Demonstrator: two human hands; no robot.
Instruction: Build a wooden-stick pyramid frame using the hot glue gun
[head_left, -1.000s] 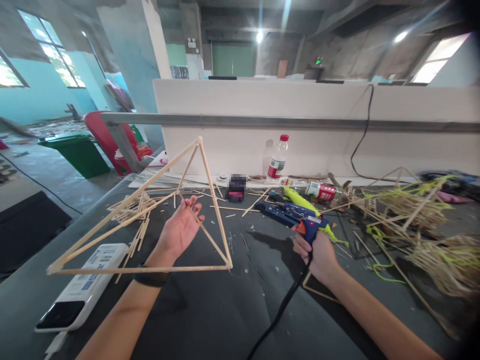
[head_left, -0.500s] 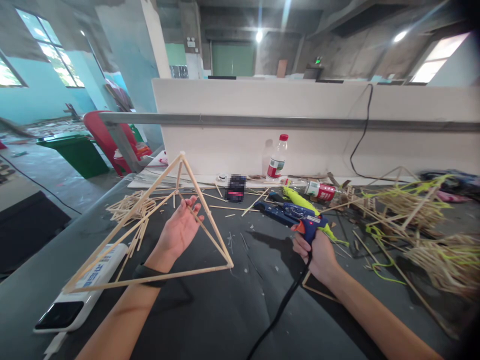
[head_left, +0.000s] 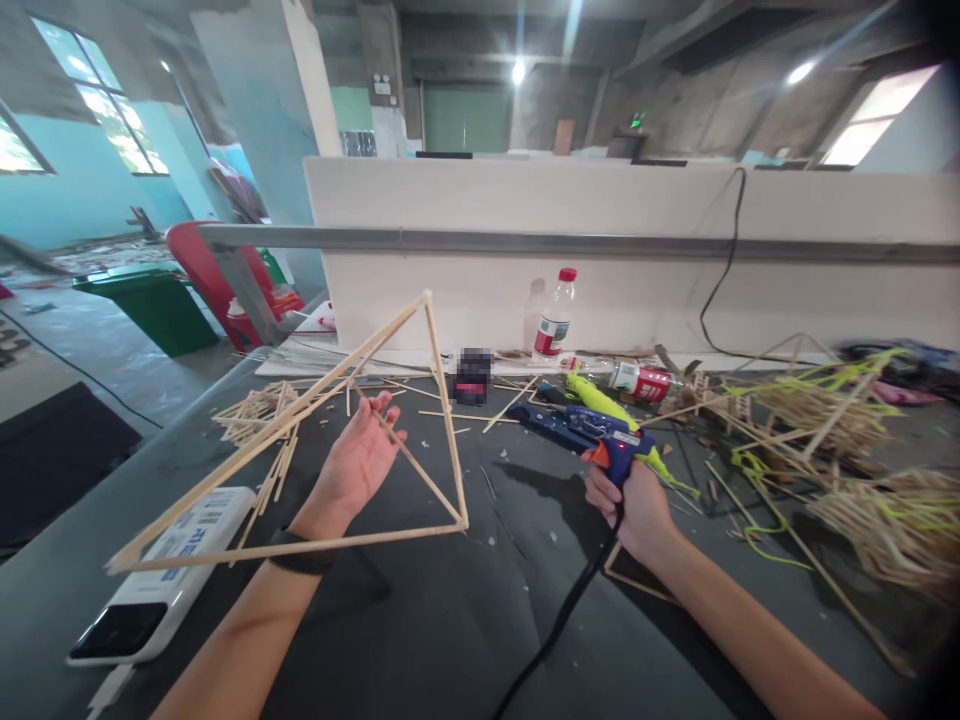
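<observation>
My left hand [head_left: 354, 462], palm turned up, has its thumb and fingers closed round a thin stick of a pyramid-shaped wooden stick frame [head_left: 375, 538]. The frame is held tilted above the table, its peak up and one corner out over the white power bank [head_left: 196, 545]. A blue hot glue gun [head_left: 619, 462] with a lit red light is gripped in my right hand [head_left: 646, 512]. Its black cord runs down toward me. Beyond the gun lie blue-handled pliers [head_left: 551, 428] and a bright yellow-green bundle [head_left: 604, 400].
Loose sticks [head_left: 259, 412] lie at the left, and larger piles of sticks [head_left: 892, 520] with yellow-green string at the right. One bottle [head_left: 553, 322] stands by the white partition [head_left: 465, 190]; another bottle [head_left: 645, 380] lies flat. A pixelated dark object [head_left: 472, 376] sits mid-table.
The stick frame has turned in my left hand: its peak has swung to the right and its left corner slightly up and left. My right hand and the glue gun stay nearly still.
</observation>
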